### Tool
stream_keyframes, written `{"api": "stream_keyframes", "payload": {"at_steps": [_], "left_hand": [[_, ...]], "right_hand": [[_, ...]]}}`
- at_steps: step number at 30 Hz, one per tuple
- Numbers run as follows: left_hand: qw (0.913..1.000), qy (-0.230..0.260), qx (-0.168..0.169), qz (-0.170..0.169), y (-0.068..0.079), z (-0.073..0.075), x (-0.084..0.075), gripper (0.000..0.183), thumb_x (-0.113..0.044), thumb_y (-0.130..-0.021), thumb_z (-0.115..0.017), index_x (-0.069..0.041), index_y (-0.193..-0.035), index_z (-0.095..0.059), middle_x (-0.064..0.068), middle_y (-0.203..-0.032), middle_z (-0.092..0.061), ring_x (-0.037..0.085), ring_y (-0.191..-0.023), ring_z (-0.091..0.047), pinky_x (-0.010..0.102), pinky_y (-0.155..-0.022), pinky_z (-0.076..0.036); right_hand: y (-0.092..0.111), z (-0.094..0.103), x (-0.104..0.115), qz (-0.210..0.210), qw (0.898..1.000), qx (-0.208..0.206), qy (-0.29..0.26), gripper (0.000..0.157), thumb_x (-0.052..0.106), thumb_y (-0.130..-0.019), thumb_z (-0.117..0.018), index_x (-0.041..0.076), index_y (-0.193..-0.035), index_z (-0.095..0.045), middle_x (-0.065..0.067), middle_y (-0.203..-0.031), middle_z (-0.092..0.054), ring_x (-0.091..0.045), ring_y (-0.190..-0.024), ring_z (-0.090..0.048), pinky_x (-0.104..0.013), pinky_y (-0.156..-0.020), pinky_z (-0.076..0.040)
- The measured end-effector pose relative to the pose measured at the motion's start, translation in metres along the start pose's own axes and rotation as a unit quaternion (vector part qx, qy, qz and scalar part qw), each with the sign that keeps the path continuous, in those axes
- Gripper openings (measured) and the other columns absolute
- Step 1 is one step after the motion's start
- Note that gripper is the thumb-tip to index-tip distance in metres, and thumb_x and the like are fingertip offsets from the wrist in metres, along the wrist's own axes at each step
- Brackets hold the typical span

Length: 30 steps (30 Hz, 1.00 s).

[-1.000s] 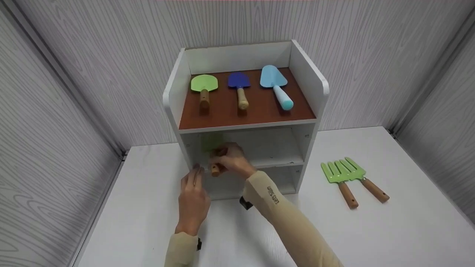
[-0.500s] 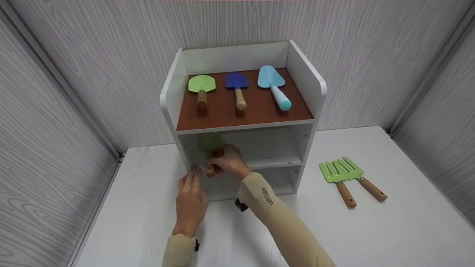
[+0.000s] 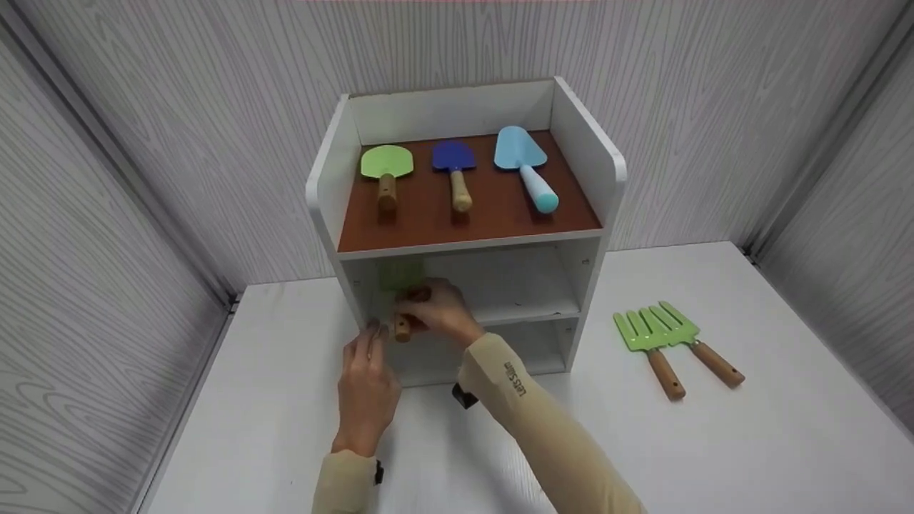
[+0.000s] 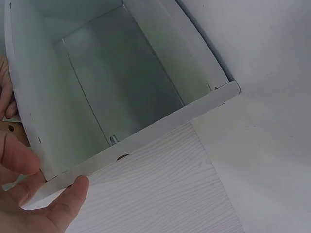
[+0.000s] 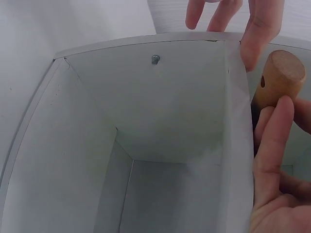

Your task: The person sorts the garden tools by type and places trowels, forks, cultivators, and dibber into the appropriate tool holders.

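My right hand point(image 3: 441, 313) pinches the round wooden handle point(image 5: 284, 73) of a green-headed garden tool point(image 3: 401, 274) at the left of the shelf unit's middle compartment. Its flat head lies inside, dim and partly covered by the fingers, so its exact shape is unclear. The handle's end points out past the shelf's front edge. My left hand point(image 3: 368, 391) holds the front of the unit's left side panel, thumb on the inner side and fingers outside. In the left wrist view the thumb point(image 4: 18, 154) lies close to that handle.
The white shelf unit point(image 3: 468, 246) stands against the back wall. On its brown top lie a green trowel point(image 3: 386, 163), a dark blue trowel point(image 3: 453, 155) and a light blue scoop point(image 3: 520, 150). Two green hand forks point(image 3: 646, 332) with wooden handles lie on the white table, right of the unit.
The view has shifted slightly, moving the whole scene a little left. The tool's handle has swung slightly left in my right hand's grip; my left hand keeps its place on the panel.
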<state>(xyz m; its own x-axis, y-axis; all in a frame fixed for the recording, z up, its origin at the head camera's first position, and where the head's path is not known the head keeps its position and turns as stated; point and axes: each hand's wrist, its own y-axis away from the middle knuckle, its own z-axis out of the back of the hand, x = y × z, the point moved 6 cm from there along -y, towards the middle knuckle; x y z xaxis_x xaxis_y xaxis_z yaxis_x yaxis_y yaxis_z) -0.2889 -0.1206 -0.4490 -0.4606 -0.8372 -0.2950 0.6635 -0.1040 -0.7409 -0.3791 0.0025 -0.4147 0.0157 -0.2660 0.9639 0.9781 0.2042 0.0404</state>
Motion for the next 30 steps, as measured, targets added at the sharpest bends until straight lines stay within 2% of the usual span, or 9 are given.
{"api": "stream_keyframes", "payload": {"at_steps": [4, 8, 12, 16, 20, 24, 30], "left_hand": [[1.0, 0.001, -0.001, 0.0, 0.001, 0.0, 0.001, 0.045, 0.023, -0.081, -0.057, 0.013, -0.125, -0.061, 0.026, -0.13, -0.058, 0.048, -0.11, -0.057, 0.051, -0.07, -0.059], [1.0, 0.004, 0.005, 0.006, 0.003, 0.0, 0.001, 0.047, 0.024, -0.08, -0.058, 0.012, -0.126, -0.06, 0.026, -0.132, -0.057, 0.047, -0.112, -0.056, 0.051, -0.073, -0.059], [0.9998, 0.01, 0.013, 0.01, 0.003, -0.001, -0.001, 0.048, 0.024, -0.081, -0.057, 0.013, -0.127, -0.059, 0.026, -0.133, -0.056, 0.047, -0.113, -0.056, 0.051, -0.076, -0.059], [0.9998, 0.01, 0.009, 0.013, 0.001, 0.0, -0.001, 0.049, 0.024, -0.08, -0.058, 0.012, -0.128, -0.06, 0.026, -0.134, -0.057, 0.047, -0.113, -0.056, 0.052, -0.08, -0.059], [0.9999, 0.0, 0.002, 0.012, 0.0, 0.001, 0.0, 0.049, 0.025, -0.079, -0.06, 0.013, -0.126, -0.06, 0.026, -0.133, -0.057, 0.048, -0.112, -0.056, 0.052, -0.081, -0.058], [0.9999, -0.006, 0.009, 0.008, -0.001, 0.0, -0.001, 0.05, 0.024, -0.078, -0.06, 0.013, -0.127, -0.06, 0.027, -0.133, -0.057, 0.048, -0.112, -0.056, 0.051, -0.081, -0.058], [0.9998, -0.002, 0.014, 0.014, -0.001, 0.0, -0.002, 0.051, 0.023, -0.079, -0.062, 0.013, -0.128, -0.059, 0.027, -0.135, -0.056, 0.047, -0.114, -0.056, 0.051, -0.083, -0.058]], "right_hand": [[0.001, -0.001, 0.0, 0.012, 1.0, -0.006, -0.003, 0.022, 0.017, -0.094, -0.072, 0.0, -0.108, -0.07, -0.007, -0.092, -0.069, -0.02, -0.077, -0.07, -0.034, -0.07, -0.062], [0.004, 0.001, 0.0, 0.017, 1.0, -0.013, -0.002, 0.019, 0.016, -0.095, -0.071, -0.001, -0.104, -0.069, -0.008, -0.087, -0.069, -0.018, -0.072, -0.068, -0.031, -0.066, -0.061], [0.006, 0.008, -0.002, -0.001, 1.0, -0.018, -0.015, 0.017, 0.016, -0.095, -0.07, 0.0, -0.1, -0.066, -0.008, -0.081, -0.066, -0.017, -0.068, -0.065, -0.032, -0.063, -0.06], [0.01, 0.017, -0.001, -0.013, 1.0, -0.01, -0.023, 0.014, 0.011, -0.096, -0.066, -0.001, -0.1, -0.062, -0.008, -0.078, -0.062, -0.017, -0.064, -0.063, -0.034, -0.063, -0.061], [0.016, 0.026, -0.001, -0.007, 0.999, 0.007, -0.039, 0.013, 0.006, -0.096, -0.059, -0.004, -0.104, -0.06, -0.01, -0.076, -0.061, -0.017, -0.063, -0.063, -0.038, -0.065, -0.062], [0.025, 0.038, -0.004, -0.012, 0.998, 0.023, -0.063, 0.02, 0.006, -0.096, -0.058, -0.007, -0.111, -0.06, -0.015, -0.082, -0.063, -0.021, -0.066, -0.066, -0.043, -0.067, -0.063], [0.04, 0.055, -0.004, -0.011, 0.998, 0.045, -0.053, 0.03, 0.011, -0.096, -0.06, -0.008, -0.12, -0.057, -0.02, -0.098, -0.064, -0.032, -0.079, -0.071, -0.042, -0.068, -0.063]]}}
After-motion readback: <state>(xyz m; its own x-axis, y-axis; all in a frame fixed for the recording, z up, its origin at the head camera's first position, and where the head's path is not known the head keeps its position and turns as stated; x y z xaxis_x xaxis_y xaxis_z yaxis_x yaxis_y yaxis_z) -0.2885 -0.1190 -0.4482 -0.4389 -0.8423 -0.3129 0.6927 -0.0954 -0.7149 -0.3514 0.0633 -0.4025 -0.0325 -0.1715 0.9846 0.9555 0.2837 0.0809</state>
